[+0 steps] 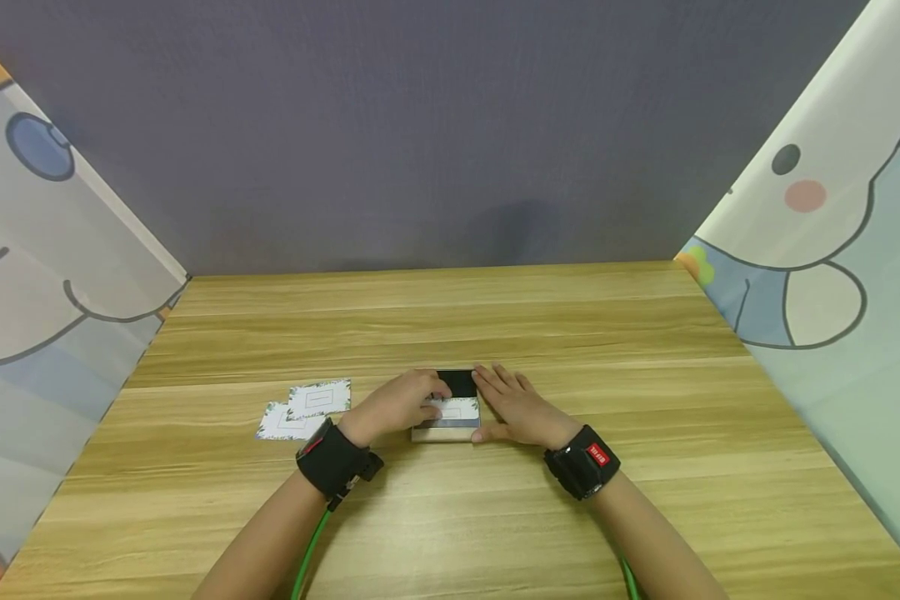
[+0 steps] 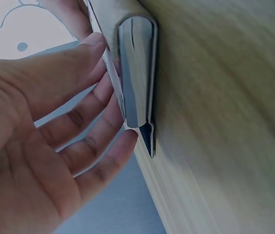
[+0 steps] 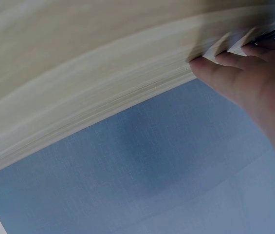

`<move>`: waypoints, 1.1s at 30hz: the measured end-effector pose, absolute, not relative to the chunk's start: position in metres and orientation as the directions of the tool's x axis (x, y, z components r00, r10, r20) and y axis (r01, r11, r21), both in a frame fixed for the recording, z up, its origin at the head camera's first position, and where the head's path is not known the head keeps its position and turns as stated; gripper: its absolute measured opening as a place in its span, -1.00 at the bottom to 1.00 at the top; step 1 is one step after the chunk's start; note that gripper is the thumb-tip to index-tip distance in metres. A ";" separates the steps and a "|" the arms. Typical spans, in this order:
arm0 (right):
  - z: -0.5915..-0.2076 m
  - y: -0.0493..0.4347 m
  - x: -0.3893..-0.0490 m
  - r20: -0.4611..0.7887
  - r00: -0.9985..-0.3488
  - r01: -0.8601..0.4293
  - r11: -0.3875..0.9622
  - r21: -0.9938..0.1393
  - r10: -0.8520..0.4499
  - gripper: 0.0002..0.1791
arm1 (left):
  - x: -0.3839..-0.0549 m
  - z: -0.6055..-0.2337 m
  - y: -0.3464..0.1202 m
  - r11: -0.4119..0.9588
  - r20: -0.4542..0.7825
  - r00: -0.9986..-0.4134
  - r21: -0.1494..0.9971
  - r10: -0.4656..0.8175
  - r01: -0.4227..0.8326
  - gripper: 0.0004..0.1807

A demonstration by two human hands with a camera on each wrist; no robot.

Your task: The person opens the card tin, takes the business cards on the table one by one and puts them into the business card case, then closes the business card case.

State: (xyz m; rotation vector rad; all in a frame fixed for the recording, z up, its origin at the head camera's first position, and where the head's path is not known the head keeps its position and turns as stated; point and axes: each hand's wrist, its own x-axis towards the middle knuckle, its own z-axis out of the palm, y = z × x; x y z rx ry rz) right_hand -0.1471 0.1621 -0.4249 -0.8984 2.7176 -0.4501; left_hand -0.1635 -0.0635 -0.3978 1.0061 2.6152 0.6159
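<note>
A small card case point(image 1: 444, 435) with a metallic edge lies in front of me, its far part showing a black surface point(image 1: 459, 382). A white card with a leafy border point(image 1: 461, 408) lies over the case. My left hand point(image 1: 396, 408) pinches this card at its left side, thumb on the near side and fingers bent beyond. In the left wrist view the case point(image 2: 136, 73) appears end-on, with the left thumb and fingertips right at the card's edge. My right hand point(image 1: 523, 414) rests along the case's right side, fingers straight, thumb by the near corner.
Two white cards with leafy borders, an upper one point(image 1: 319, 398) and a lower one point(image 1: 276, 423), overlap on the wooden table point(image 1: 450, 517) to the left. A grey panel point(image 1: 435, 142) rises behind the table. Green cables run from both wrist straps.
</note>
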 end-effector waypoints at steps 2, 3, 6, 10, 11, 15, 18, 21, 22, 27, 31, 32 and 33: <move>-0.425 0.162 -0.147 -0.134 -0.781 -0.534 0.763 -0.364 -0.610 0.05 | -0.163 -0.397 -0.063 0.660 -0.087 -0.713 0.469 0.696 0.587 -0.71; -0.425 0.162 -0.147 -0.134 -0.781 -0.533 0.763 -0.366 -0.610 0.05 | -0.163 -0.397 -0.063 0.656 -0.082 -0.708 0.463 0.701 0.596 -0.72; -0.424 0.162 -0.147 -0.140 -0.780 -0.533 0.764 -0.364 -0.610 0.05 | -0.161 -0.396 -0.063 0.652 -0.081 -0.698 0.446 0.711 0.613 -0.72; -0.425 0.162 -0.147 -0.140 -0.778 -0.537 0.764 -0.358 -0.613 0.05 | -0.160 -0.396 -0.063 0.663 -0.095 -0.698 0.428 0.710 0.615 -0.70; -0.425 0.162 -0.147 -0.141 -0.778 -0.537 0.764 -0.357 -0.613 0.05 | -0.160 -0.396 -0.063 0.664 -0.096 -0.698 0.423 0.710 0.616 -0.69; -0.425 0.162 -0.147 -0.138 -0.775 -0.543 0.761 -0.354 -0.617 0.05 | -0.160 -0.398 -0.065 0.655 -0.085 -0.686 0.401 0.723 0.641 -0.69; -0.425 0.162 -0.147 -0.138 -0.775 -0.540 0.761 -0.360 -0.616 0.05 | -0.160 -0.399 -0.067 0.642 -0.072 -0.676 0.402 0.733 0.653 -0.67; -0.426 0.162 -0.147 -0.137 -0.776 -0.538 0.759 -0.367 -0.616 0.05 | -0.159 -0.398 -0.072 0.625 -0.063 -0.674 0.445 0.736 0.641 -0.64; -0.426 0.163 -0.147 -0.137 -0.776 -0.536 0.759 -0.369 -0.615 0.05 | -0.159 -0.397 -0.074 0.623 -0.058 -0.677 0.456 0.734 0.636 -0.63; -0.426 0.162 -0.147 -0.137 -0.775 -0.539 0.759 -0.365 -0.617 0.05 | -0.160 -0.394 -0.093 0.640 -0.019 -0.713 0.457 0.701 0.618 -0.62; -0.426 0.163 -0.147 -0.132 -0.773 -0.544 0.755 -0.365 -0.621 0.05 | -0.162 -0.394 -0.116 0.693 -0.007 -0.768 0.435 0.641 0.574 -0.61; -0.426 0.163 -0.147 -0.135 -0.773 -0.543 0.757 -0.363 -0.620 0.05 | -0.162 -0.394 -0.122 0.710 -0.008 -0.783 0.428 0.622 0.560 -0.61; -0.426 0.163 -0.147 -0.135 -0.772 -0.545 0.756 -0.363 -0.621 0.05 | -0.162 -0.394 -0.128 0.726 -0.009 -0.799 0.422 0.602 0.543 -0.60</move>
